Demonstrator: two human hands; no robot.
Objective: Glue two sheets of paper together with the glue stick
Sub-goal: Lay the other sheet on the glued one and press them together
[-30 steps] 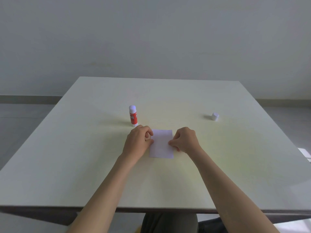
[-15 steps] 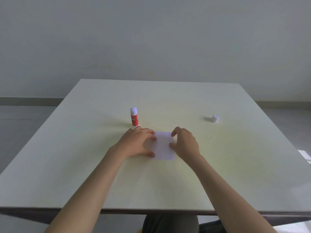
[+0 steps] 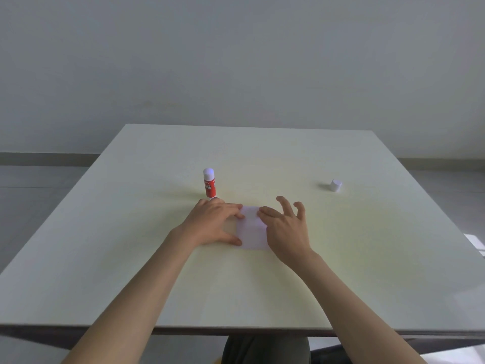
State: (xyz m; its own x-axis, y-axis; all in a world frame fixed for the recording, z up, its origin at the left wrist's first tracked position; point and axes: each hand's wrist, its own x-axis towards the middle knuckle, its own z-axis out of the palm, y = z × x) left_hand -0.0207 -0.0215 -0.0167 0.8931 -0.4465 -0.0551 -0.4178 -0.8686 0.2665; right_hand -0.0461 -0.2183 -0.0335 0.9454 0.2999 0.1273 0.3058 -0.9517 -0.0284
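A small white square of paper (image 3: 251, 231) lies flat on the table (image 3: 131, 245) between my hands. My left hand (image 3: 214, 223) rests palm down on the paper's left edge, fingers spread flat. My right hand (image 3: 286, 227) lies on the paper's right edge, its index finger pressing on the sheet and the other fingers lifted and apart. I cannot tell whether one sheet or two lie stacked there. A red glue stick (image 3: 209, 183) stands upright just beyond my left hand, uncapped with its white tip showing. Its white cap (image 3: 335, 185) sits apart at the right.
The pale table's front edge (image 3: 236, 331) runs just above my lap. A plain wall stands behind the table's far edge. At the right edge of the view, something white (image 3: 476, 243) lies on the floor.
Both hands have gone from pinching the paper's sides to lying flat on it. My right hand's fingers have spread and lifted. The glue stick and cap have not moved.
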